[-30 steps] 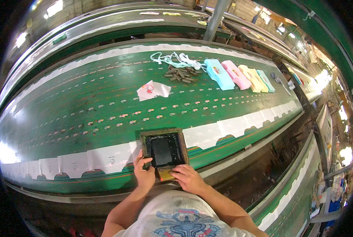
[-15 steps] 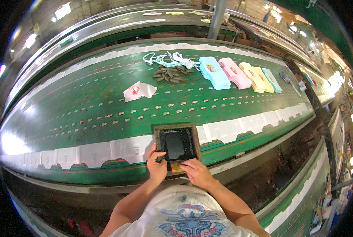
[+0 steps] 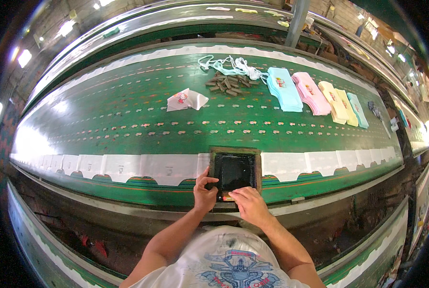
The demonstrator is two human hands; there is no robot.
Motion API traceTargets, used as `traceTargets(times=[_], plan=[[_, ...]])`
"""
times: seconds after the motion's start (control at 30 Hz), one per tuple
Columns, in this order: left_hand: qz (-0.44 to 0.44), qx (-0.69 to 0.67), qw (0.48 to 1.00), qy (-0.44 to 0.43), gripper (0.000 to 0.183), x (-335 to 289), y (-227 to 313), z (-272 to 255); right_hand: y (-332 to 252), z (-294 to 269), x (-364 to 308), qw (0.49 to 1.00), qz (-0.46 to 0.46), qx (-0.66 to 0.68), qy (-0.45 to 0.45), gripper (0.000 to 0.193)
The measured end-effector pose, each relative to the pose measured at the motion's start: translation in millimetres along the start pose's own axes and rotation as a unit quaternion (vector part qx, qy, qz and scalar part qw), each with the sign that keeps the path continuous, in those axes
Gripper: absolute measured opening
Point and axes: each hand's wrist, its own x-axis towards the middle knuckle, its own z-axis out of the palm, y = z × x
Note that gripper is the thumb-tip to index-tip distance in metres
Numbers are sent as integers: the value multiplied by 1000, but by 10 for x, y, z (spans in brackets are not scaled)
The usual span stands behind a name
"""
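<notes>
A small wooden-framed printing screen (image 3: 259, 168), dark with ink inside, lies on the row of white cloth pieces (image 3: 164, 165) along the near edge of the green table. My left hand (image 3: 205, 194) is closed on its near left corner, fingers bent over the frame's side. My right hand (image 3: 250, 204) is closed at the near end of the screen, fingertips pinching a yellowish squeegee (image 3: 227, 197). The squeegee's lower part is hidden by the frame and fingers. Small printed marks show on several cloth pieces left of the screen.
On the green table (image 3: 128, 139) lie a loose printed white cloth (image 3: 188, 100), a heap of dark short sticks (image 3: 229, 85), white and pale-blue straps (image 3: 233, 66) and stacks of blue (image 3: 285, 89), pink (image 3: 311, 93) and yellow printed cloth (image 3: 333, 102). A post (image 3: 298, 23) stands behind.
The view has shifted, so most things appear farther right. A strip more of white cloth shows at the screen's left side. Both hands keep their grip.
</notes>
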Motion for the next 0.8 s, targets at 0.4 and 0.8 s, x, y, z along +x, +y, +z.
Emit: traceTargets(times=[0.4, 0.8], plan=[[31, 9, 999, 12, 36, -15, -71, 61, 180, -273, 438, 963, 41, -34, -263, 36], [56, 7, 998, -1, 38, 2, -126, 61, 756, 90, 1234, 992, 80, -72, -72, 41]])
